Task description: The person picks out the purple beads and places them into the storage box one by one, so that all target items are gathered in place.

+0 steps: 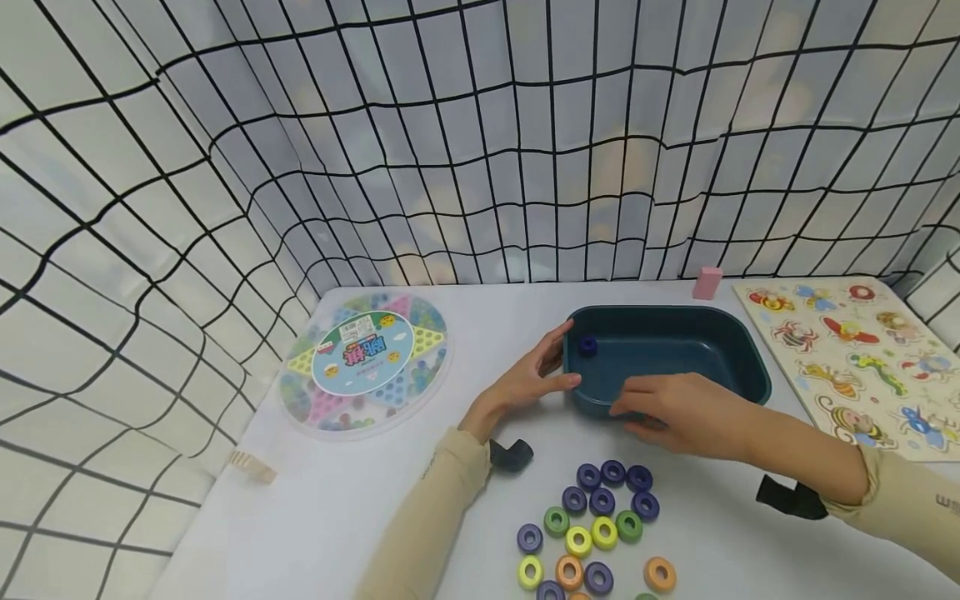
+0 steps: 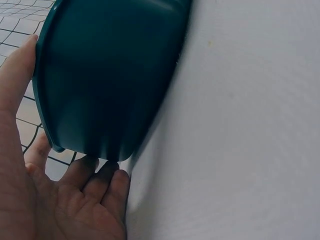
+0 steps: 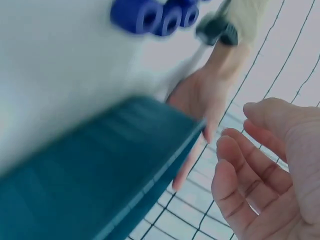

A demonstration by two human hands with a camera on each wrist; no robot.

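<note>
A dark teal plastic basin stands on the white table, with one dark blue ring inside at its left end. My left hand rests against that left end, thumb and fingers spread about the corner. The left wrist view shows its fingertips touching the basin. My right hand hovers at the basin's near rim, its fingers loosely bent. Nothing shows between its fingers in the right wrist view. Several blue, green, yellow and orange rings lie on the table nearer to me.
A round clear case of coloured beads lies at left, a small wooden piece near the table's left edge. Right of the basin is a board with insect pictures. A pink block stands at the back, before black netting.
</note>
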